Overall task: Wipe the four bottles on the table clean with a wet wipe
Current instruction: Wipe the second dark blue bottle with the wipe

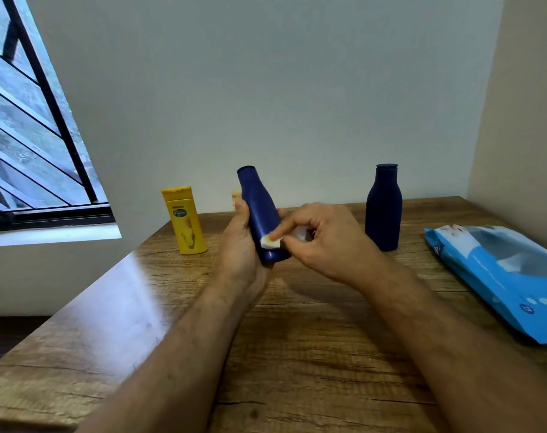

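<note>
Bottle in hand: a dark blue bottle (263, 214) is held off the counter (297, 339), tilted with its cap up and leaning left, near the middle of the view.
Left hand: the left hand (239, 245) is wrapped around the lower half of that bottle from the left, thumb up along its side, fingers closed on it from behind.
Right hand: the right hand (316, 237) is brought in from the right, its forefinger stretched out and pressed down on the wipe, the other fingers curled in around more white wipe material.
Wipe: a small white wet wipe (269, 242) is pinned against the lower front of the held bottle, just above its base.
Second blue bottle: another dark blue bottle (384, 210) is stood upright on the counter to the right, well apart from the hands, near the wall.
Yellow bottle: a yellow bottle (184, 220) is stood on the counter to the left, cap up, label facing forward.
Fourth bottle: only a small pale orange top (236, 195) is seen behind the held bottle and the left thumb; the rest is hidden.
Wipe pack: a blue pack of wipes (503, 276) is laid flat at the right edge of the counter.
Window: a barred window (31, 135) is seen at the far left.
</note>
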### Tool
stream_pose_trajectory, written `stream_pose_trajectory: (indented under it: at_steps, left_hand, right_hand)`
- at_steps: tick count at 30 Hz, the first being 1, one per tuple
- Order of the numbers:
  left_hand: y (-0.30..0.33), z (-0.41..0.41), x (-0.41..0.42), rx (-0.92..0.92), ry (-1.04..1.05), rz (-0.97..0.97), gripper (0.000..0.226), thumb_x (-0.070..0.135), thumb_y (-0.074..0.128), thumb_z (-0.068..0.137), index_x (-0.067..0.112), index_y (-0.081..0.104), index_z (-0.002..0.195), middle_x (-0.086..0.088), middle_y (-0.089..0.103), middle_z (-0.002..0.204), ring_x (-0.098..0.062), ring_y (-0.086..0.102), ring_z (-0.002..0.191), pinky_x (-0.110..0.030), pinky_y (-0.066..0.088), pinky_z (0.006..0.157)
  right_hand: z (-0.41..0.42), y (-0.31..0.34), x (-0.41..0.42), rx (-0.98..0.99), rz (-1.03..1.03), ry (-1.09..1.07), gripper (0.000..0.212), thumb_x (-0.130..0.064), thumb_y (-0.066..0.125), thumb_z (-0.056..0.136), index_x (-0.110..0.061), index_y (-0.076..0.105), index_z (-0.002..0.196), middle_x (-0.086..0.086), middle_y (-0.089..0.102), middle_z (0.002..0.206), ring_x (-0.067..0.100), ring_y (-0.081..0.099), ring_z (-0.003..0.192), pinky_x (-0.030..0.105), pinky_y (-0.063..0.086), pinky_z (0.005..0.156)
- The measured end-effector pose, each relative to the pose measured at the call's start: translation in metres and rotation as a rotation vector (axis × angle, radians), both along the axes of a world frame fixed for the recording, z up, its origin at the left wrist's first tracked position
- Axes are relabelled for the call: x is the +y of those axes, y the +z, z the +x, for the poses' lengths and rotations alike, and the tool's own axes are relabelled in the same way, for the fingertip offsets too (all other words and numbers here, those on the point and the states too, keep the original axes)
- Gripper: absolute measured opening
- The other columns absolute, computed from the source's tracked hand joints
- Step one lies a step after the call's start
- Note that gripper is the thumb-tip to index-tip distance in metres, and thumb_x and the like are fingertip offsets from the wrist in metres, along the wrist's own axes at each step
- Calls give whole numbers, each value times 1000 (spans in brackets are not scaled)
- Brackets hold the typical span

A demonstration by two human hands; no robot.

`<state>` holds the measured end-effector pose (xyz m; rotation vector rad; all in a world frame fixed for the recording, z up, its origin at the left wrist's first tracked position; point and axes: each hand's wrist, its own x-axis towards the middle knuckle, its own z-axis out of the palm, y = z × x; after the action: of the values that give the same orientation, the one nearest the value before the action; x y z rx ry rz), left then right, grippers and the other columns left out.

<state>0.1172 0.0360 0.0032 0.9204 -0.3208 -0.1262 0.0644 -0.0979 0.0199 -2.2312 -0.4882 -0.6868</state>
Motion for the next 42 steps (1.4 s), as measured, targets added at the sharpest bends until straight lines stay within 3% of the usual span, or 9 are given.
stream_pose_trajectory:
  at_steps: [5, 11, 16, 23, 27, 29, 34, 37, 42]
  left_hand:
    - [-1, -10, -4, -103, -38, 195, 48, 50, 42, 101, 15, 61, 127, -14, 72, 98, -25, 69, 79, -42, 58, 72]
    - [2, -9, 2, -124, 23, 206, 24, 31, 53, 99, 16, 68, 109, -4, 77, 91, -20, 71, 85, -40, 57, 81]
    - [0, -1, 0, -133, 101, 154, 41, 22, 65, 94, 10, 49, 130, -10, 74, 102, -25, 70, 87, -40, 58, 76]
    - [-2, -4, -2, -184, 17, 178, 25, 19, 76, 78, 15, 69, 102, -4, 70, 126, -41, 63, 119, -62, 52, 96]
    - [-1, -3, -2, -188, 60, 181, 14, 20, 69, 90, 13, 79, 97, 9, 66, 133, -26, 64, 121, -57, 56, 93]
    - [-2, -6, 0, -207, 54, 174, 32, 15, 47, 104, 9, 78, 100, 6, 69, 129, -28, 69, 113, -46, 62, 84]
    - [-1, -14, 2, -248, -79, 212, 54, -19, 38, 74, 8, 67, 110, -11, 76, 110, -31, 74, 97, -26, 60, 72]
    - [-5, -14, -2, -375, 13, 449, 47, -4, 75, 79, 19, 61, 118, -6, 72, 111, -19, 72, 97, -28, 60, 71]
    - [-10, -11, -1, -533, 527, 845, 34, 47, 80, 79, 43, 62, 108, 21, 68, 92, 0, 65, 84, -12, 50, 65]
  right_hand:
    - [5, 4, -9, -164, 292, -184, 7, -27, 70, 88, -30, 75, 93, -15, 67, 86, -3, 57, 68, 9, 43, 58]
    - [-2, 4, -7, 78, 154, 77, 9, -13, 77, 82, -22, 79, 83, -13, 72, 78, 1, 67, 72, 15, 51, 62]
    - [0, 3, -5, -2, 173, -23, 12, -15, 73, 84, -26, 78, 87, -13, 71, 78, -1, 60, 62, 11, 44, 56]
    - [3, 13, -19, -65, 456, -164, 5, -26, 75, 86, -22, 77, 87, -13, 72, 84, -3, 65, 78, 7, 47, 60]
    - [6, 11, -21, -40, 441, -204, 4, -24, 74, 87, -23, 77, 88, -14, 71, 83, -6, 63, 74, 5, 43, 57]
    - [7, 10, -23, -19, 424, -228, 5, -22, 72, 88, -24, 76, 88, -15, 70, 84, -9, 61, 73, 5, 43, 55]
    - [9, 8, -20, 41, 434, -221, 5, -21, 70, 89, -23, 74, 91, -11, 71, 85, -3, 65, 73, 7, 47, 54]
    - [8, 10, -22, 105, 494, -162, 8, -20, 69, 90, -24, 74, 86, -7, 73, 84, 6, 69, 79, 15, 51, 61]
    - [5, 12, -19, 118, 574, -49, 12, -13, 69, 89, -22, 75, 82, -1, 75, 79, 17, 72, 76, 31, 56, 64]
